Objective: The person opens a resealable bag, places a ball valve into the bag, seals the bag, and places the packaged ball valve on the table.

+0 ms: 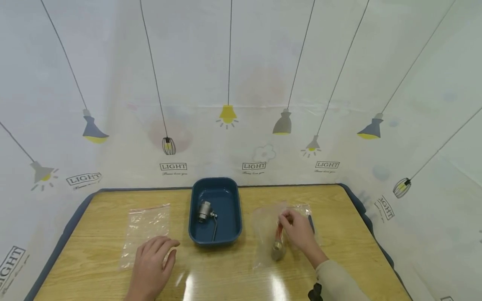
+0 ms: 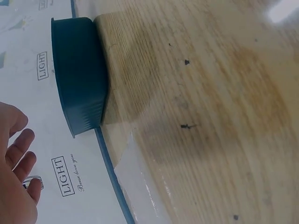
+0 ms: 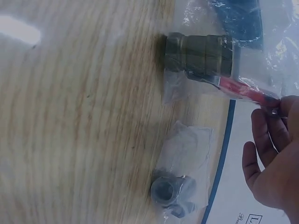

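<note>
My right hand (image 1: 299,230) pinches the end of the red lever on a brass ball valve (image 3: 201,53), its thumb and finger at the lever tip. Clear plastic from a zip bag (image 1: 260,234) shows around the valve, which hangs body-down in the head view. To the left, my left hand (image 1: 150,263) has relaxed, slightly bent fingers and holds nothing. It overlaps the lower part of a flat clear zip bag (image 1: 148,221). Between the hands stands a blue tray (image 1: 240,209) with a silver ball valve (image 1: 204,211) and its metal lever inside.
Beyond the right hand, a second clear bag (image 3: 191,144) holds a grey pipe fitting (image 3: 163,190), mostly hidden by the hand in the head view. A wooden table (image 1: 226,267) carries everything. Behind it hangs a white sheet (image 1: 211,146) printed with lamps.
</note>
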{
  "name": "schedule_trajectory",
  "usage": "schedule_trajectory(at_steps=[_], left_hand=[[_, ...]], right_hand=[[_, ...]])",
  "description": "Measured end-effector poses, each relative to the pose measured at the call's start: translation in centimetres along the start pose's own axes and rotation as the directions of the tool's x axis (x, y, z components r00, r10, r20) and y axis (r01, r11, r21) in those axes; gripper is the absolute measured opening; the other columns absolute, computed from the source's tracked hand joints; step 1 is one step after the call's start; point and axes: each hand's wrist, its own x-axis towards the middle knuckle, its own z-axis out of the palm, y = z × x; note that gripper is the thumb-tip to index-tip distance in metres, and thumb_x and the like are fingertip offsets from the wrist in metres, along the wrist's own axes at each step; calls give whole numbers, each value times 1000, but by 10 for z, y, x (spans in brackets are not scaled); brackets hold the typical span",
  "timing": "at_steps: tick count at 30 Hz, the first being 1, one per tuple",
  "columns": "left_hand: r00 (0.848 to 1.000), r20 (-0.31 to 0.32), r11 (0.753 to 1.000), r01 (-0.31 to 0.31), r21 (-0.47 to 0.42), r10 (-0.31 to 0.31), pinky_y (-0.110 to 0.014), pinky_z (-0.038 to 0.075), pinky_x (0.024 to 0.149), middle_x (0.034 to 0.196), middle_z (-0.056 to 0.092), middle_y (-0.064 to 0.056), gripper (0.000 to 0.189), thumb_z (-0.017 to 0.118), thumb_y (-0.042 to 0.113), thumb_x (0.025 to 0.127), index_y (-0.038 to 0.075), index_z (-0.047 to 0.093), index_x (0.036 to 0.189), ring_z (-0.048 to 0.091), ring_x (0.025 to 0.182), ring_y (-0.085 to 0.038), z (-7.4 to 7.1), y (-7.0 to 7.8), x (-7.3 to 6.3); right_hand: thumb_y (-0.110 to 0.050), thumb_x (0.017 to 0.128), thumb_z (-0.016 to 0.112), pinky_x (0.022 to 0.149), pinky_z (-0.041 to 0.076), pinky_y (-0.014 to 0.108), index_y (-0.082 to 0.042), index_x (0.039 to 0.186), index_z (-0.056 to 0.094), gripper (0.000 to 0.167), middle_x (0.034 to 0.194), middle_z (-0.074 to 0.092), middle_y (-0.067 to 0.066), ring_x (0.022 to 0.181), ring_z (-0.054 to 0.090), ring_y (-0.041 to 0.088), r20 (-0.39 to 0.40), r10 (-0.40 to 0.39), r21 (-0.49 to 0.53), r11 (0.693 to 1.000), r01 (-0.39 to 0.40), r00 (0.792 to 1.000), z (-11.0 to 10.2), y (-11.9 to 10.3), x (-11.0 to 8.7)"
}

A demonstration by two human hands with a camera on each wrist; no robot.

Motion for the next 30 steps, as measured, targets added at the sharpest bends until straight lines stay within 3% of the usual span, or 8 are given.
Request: schedule_trajectory(at_steps=[6,10,17,24,30], left_hand=[[999,27,1000,25,8,-25,-42,37,86,97,68,0,20,71,8,76,16,70,94,59,100,-24,-2,-1,-3],[998,44,999,43,6,-43,-43,38,87,97,68,0,20,72,7,76,16,70,93,60,101,-24,-3,0,-4],[997,44,998,59,3,-59,-42,38,88,96,68,1,20,73,6,76,16,70,93,60,101,-24,-3,-3,-7],[998,25,999,49,6,-49,-41,38,86,96,68,1,20,72,6,76,17,70,92,60,100,-23,-3,-5,-10],[999,12,999,46,9,-46,-40,37,86,96,68,1,20,72,6,75,17,70,92,60,99,-23,-5,-8,-13]], right_hand=[[-31,97,57,65,46,28,-15,93,67,18,84,71,-1,73,60,11,-2,70,-93,993,-70,998,10,2,15],[-29,97,58,65,47,29,-12,95,66,19,84,70,1,73,60,12,16,118,-97,989,-116,993,17,5,25],[-25,98,57,58,43,30,-11,91,67,19,79,67,1,63,56,13,88,121,-158,982,-106,989,27,7,39],[-28,98,58,61,46,33,-14,90,69,19,78,67,-2,63,56,13,111,150,-305,946,-110,982,33,13,49],[-28,96,60,56,43,30,-13,92,71,19,77,68,-2,61,56,12,125,145,-342,935,-95,981,34,16,57]])
